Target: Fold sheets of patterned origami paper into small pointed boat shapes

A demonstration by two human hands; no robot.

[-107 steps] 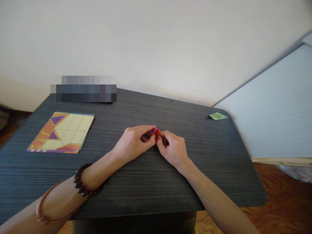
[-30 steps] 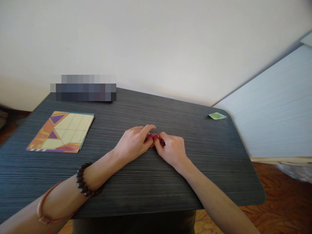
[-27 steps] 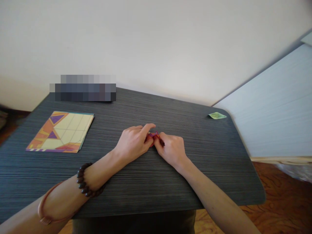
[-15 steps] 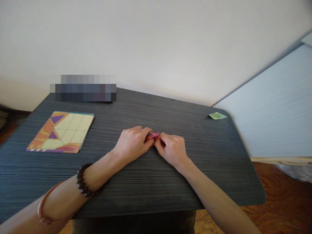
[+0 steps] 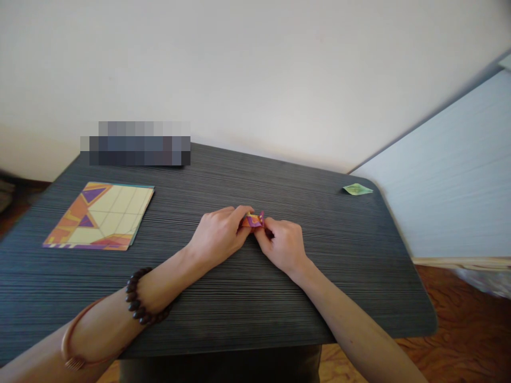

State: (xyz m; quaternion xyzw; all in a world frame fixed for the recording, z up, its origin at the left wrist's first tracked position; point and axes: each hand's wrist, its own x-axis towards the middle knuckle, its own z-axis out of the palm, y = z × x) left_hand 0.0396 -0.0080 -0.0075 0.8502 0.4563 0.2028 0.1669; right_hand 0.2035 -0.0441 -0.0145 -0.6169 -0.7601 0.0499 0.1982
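A small piece of folded paper (image 5: 254,220), patterned in orange, purple and yellow, is held between my two hands above the middle of the dark table. My left hand (image 5: 219,230) pinches its left end between thumb and forefinger. On its right end, the thumb and fingers of my right hand (image 5: 281,242) are closed. The fingers cover much of the paper, so its full shape is hidden. Left of my hands lies a stack of square patterned paper (image 5: 115,210), cream on top with orange and purple shapes.
A small green folded paper (image 5: 358,189) lies near the table's back right corner. A blurred-out dark object (image 5: 138,149) stands at the back left. The dark table (image 5: 223,308) meets a white wall (image 5: 255,80) behind, and a pale panel (image 5: 459,175) rises on the right.
The folded paper has turned slightly between my fingers, and more of its patterned face shows. My left fingers have shifted a little. Both hands stay in nearly the same place.
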